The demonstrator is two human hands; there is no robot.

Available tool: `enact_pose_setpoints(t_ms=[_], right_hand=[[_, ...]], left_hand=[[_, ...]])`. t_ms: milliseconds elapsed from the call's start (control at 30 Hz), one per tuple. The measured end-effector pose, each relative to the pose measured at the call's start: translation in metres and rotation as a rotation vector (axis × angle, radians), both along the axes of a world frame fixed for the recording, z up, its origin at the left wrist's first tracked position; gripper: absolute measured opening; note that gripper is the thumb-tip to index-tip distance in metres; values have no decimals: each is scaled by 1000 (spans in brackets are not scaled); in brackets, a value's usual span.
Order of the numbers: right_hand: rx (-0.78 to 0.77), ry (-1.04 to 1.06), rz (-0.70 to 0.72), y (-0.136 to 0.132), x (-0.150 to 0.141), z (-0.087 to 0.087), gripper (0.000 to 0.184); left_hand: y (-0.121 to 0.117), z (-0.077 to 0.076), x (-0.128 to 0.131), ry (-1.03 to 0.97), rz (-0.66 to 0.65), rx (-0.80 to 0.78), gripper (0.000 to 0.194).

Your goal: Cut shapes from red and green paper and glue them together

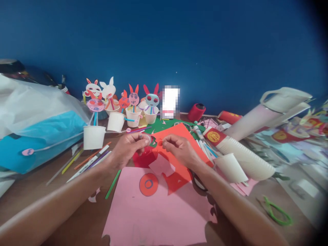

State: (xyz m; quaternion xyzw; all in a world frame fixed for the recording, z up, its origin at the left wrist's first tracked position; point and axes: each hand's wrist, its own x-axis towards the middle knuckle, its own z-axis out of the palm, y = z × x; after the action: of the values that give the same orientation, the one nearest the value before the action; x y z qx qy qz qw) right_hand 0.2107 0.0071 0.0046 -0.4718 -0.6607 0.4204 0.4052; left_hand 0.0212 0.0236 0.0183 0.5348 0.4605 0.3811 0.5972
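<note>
My left hand (130, 147) is raised over the table with its fingers pinched on a small roll of clear tape (147, 138). My right hand (179, 149) is close beside it, fingertips pinched on a tiny red paper piece (160, 142). Under both hands lies a cut red paper sheet (179, 135) on a pink sheet (153, 212). A red paper disc with a blue ring (148, 184) rests on the pink sheet, nearer to me than my hands.
Paper cups with bunny faces on straws (133, 102) stand along the blue wall. Loose straws and pens (87, 160) lie left. A plastic bag (33, 119) fills the far left. Stacked white cups (243, 157) lie right, scissors (198, 181) under my right wrist, green scissors handles (278, 213) farther right.
</note>
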Motion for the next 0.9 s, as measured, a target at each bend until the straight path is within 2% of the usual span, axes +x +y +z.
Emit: enact_pose_setpoints(t_ms=[100, 267, 467, 567, 700, 800, 900], right_hand=[[-9, -47, -60, 9, 12, 1, 14], [-33, -263, -18, 16, 29, 1, 16], [5, -326, -57, 19, 36, 5, 16], [-1, -323, -50, 19, 36, 5, 16], [17, -326, -58, 19, 35, 6, 18], [56, -312, -102, 20, 40, 11, 19], [62, -268, -118, 21, 47, 16, 19]], left_hand=[[6, 2, -4, 140, 37, 105, 16], [5, -12, -4, 564, -214, 346, 17], [-15, -30, 2, 801, -290, 486, 17], [-21, -38, 2, 824, -300, 477, 13], [-17, -45, 1, 730, -308, 398, 7], [-8, -37, 0, 661, -334, 352, 9], [8, -20, -14, 644, -321, 334, 8]])
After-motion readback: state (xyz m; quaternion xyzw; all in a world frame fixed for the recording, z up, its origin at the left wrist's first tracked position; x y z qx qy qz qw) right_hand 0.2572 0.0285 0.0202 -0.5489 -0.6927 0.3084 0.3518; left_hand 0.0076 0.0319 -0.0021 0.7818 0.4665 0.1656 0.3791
